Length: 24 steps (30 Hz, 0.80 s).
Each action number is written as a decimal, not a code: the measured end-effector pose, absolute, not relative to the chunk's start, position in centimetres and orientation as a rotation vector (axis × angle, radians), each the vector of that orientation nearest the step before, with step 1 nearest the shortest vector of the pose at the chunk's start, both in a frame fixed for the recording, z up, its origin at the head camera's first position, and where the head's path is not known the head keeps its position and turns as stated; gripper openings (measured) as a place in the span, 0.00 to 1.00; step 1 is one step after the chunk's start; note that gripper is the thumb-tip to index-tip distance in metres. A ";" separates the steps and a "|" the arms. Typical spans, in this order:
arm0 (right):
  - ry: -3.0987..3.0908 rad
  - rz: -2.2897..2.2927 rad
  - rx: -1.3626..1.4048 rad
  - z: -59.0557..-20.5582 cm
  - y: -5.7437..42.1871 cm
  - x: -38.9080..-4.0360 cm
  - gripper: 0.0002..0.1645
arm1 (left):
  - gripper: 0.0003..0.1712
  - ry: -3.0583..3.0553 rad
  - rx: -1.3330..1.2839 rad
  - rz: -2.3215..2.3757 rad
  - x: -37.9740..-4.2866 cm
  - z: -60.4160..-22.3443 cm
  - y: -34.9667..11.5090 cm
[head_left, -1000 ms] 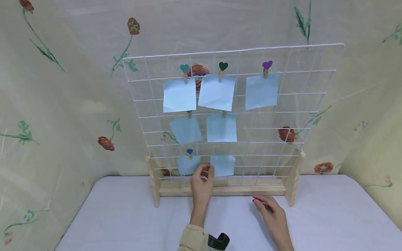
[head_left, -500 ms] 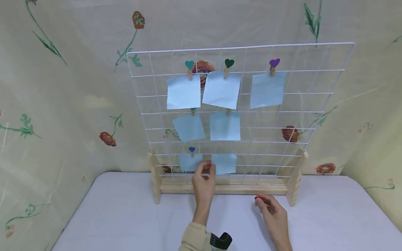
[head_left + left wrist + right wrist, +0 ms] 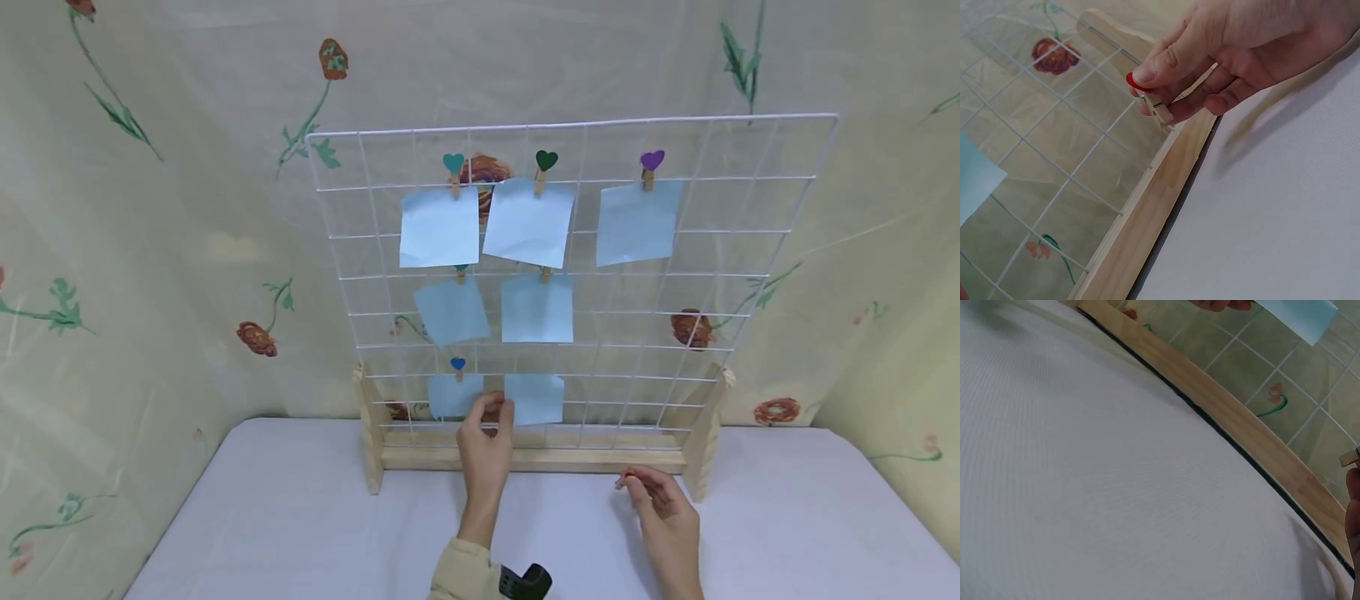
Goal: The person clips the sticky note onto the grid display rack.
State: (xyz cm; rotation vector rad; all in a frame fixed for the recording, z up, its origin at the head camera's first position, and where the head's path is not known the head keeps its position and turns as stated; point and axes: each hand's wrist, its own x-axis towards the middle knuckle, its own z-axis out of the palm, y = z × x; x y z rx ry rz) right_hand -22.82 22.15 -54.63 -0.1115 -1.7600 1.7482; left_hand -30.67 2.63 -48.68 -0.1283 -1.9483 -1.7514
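My left hand pinches the left edge of a light blue paper note against the lower part of the white wire grid. That note's free corner also shows in the right wrist view. My right hand is low at the right, in front of the stand's wooden bar. Between its thumb and fingers it holds a small wooden clothespin with a red top, seen best in the left wrist view. The clothespin's wooden end points away from the fingers, and the thumb partly covers the red top.
Several other blue notes hang on the grid from clothespins with heart tops, such as the purple heart clothespin and blue heart clothespin. A wooden stand holds the grid on the white table. A flowered curtain hangs behind.
My right hand has shifted slightly right, and the clothespin has turned in its fingers so the wooden end now shows at the left. My left hand keeps its hold on the note.
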 end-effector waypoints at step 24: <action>-1.656 1.789 0.092 -53.6 21.5 -22.8 0.10 | 0.07 -1.928 -0.127 -1.795 -30.6 -48.8 2.8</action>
